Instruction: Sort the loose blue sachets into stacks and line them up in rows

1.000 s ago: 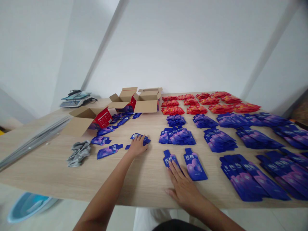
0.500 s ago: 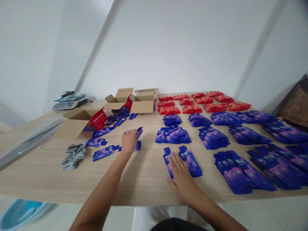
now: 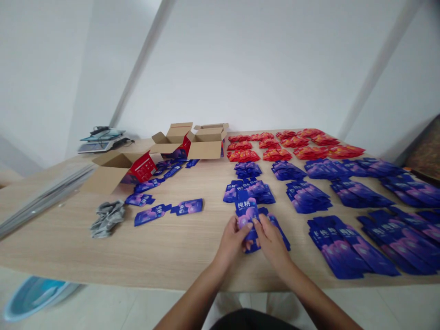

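A blue pouch [image 3: 246, 210] with a purple fruit print is held upright between both hands, above the near middle of the table. My left hand [image 3: 233, 239] grips its left lower edge, and my right hand [image 3: 271, 236] pinches its right edge. Behind and below it, partly hidden, more blue pouches [image 3: 281, 229] lie on the wood. Just beyond the hands sits an overlapping pile of blue pouches [image 3: 259, 192]. To the left, two loose pouches lie end to end, the nearer one to the hands being a blue pouch [image 3: 190, 207].
Fanned piles of blue pouches [image 3: 347, 247] fill the right side, with red pouches [image 3: 243, 156] in rows behind. Open cardboard boxes [image 3: 206, 150], a grey cloth [image 3: 107, 219] and a scale [image 3: 98, 145] are on the left. A blue basin [image 3: 37, 298] stands on the floor.
My left hand has come from the left to the middle with a pouch. My right hand has risen from flat on the pouches to grip that pouch too.
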A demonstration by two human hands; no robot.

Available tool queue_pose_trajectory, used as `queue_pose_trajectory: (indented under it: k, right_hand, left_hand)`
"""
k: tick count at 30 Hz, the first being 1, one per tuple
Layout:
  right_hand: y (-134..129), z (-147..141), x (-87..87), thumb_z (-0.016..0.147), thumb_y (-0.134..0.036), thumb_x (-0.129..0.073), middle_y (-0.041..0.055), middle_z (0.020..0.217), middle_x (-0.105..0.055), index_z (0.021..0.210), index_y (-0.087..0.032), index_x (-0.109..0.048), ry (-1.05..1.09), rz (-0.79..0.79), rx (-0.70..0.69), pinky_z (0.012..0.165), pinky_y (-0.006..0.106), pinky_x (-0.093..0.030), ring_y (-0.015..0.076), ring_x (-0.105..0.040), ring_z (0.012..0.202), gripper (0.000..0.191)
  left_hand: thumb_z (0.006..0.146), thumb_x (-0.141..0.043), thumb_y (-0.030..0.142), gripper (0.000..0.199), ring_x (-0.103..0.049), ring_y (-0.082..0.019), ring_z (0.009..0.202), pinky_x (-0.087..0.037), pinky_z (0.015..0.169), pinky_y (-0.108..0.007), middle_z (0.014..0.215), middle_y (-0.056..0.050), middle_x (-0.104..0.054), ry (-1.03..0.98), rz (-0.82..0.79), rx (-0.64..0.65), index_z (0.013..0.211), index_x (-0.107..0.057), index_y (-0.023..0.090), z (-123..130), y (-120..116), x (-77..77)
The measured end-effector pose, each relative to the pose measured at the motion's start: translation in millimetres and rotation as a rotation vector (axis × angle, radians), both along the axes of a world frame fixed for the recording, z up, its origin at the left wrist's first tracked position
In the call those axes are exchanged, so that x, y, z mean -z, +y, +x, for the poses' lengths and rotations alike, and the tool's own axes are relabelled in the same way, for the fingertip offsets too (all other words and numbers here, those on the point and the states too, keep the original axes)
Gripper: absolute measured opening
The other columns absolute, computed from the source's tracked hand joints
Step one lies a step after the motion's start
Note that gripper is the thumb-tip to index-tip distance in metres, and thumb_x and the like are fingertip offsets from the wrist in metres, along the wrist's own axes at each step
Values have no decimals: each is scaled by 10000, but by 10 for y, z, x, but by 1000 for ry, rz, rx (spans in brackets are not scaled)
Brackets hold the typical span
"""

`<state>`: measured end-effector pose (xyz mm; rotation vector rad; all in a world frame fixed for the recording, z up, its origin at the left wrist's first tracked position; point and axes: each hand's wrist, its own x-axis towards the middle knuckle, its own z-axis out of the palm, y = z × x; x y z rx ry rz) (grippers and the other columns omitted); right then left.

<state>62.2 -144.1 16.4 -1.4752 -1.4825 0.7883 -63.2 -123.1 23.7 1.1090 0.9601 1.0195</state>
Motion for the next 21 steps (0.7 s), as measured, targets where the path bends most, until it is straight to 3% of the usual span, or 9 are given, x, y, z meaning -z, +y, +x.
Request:
queue_pose_trajectory:
  k: [2, 6, 10, 13, 16, 18, 21]
  right_hand:
    - [27, 45, 8, 905, -478, -326, 9, 686, -561, 815, -229, -455, -95, 52, 48, 569, 292, -458, 177, -569, 603, 294]
    - [45, 49, 46, 916, -432, -313, 12, 701, -579, 811, -230, -445, -182, 103, 54, 579, 287, -452, 181, -580, 631, 263]
    - [21, 77, 107, 938, -375, -288, 29, 685, -604, 869, -205, -484, -328, 91, 30, 597, 294, -461, 190, -604, 628, 269]
    - [-14, 166, 65, 951, -320, -271, 76, 718, -644, 971, -163, -540, -589, 55, 18, 619, 321, -471, 222, -629, 670, 312]
    - [-47, 235, -50, 934, -302, -340, 170, 903, -670, 1041, -104, -586, -871, 108, 44, 752, 393, -472, 291, -625, 880, 333]
    - [-60, 226, -88, 918, -311, -392, 203, 1099, -629, 1142, -83, -574, -948, 180, 48, 885, 442, -427, 320, -558, 1061, 367]
    - [-69, 131, 20, 912, -345, -418, 139, 1356, -503, 1322, -175, -477, -949, 244, -93, 1034, 480, -311, 297, -421, 1262, 448]
  left_hand:
    - [760, -592, 541, 461, -403, -78, 322, -268, 340, -170, 459, 71, -522, -19, -44, 125, 982, -437, 168, 68, -102, 63]
    - [779, -583, 507, 444, -317, -52, 288, -217, 321, -151, 398, 107, -462, -42, -14, 102, 1007, -415, 165, 106, -187, 84]
    - [768, -567, 559, 491, -415, -76, 342, -307, 358, -175, 494, 67, -550, 57, -2, 235, 1020, -399, 173, -32, -133, 104]
    - [847, -418, 574, 412, -550, -127, 496, -439, 485, -245, 644, -6, -625, 366, 102, 183, 963, -451, 180, -407, 90, 97]
    - [868, -402, 520, 397, -625, -206, 816, -489, 738, -351, 876, -80, -653, 814, 358, -177, 1022, -510, 171, -1006, 491, 91]
    - [839, -469, 480, 432, -550, -269, 1080, -420, 923, -413, 1122, -150, -601, 1107, 479, -336, 1107, -516, 145, -1393, 764, 134]
    - [799, -541, 490, 610, -382, -339, 1273, -311, 1029, -480, 1353, -194, -450, 1439, 402, -278, 1276, -443, 123, -1719, 1000, 273]
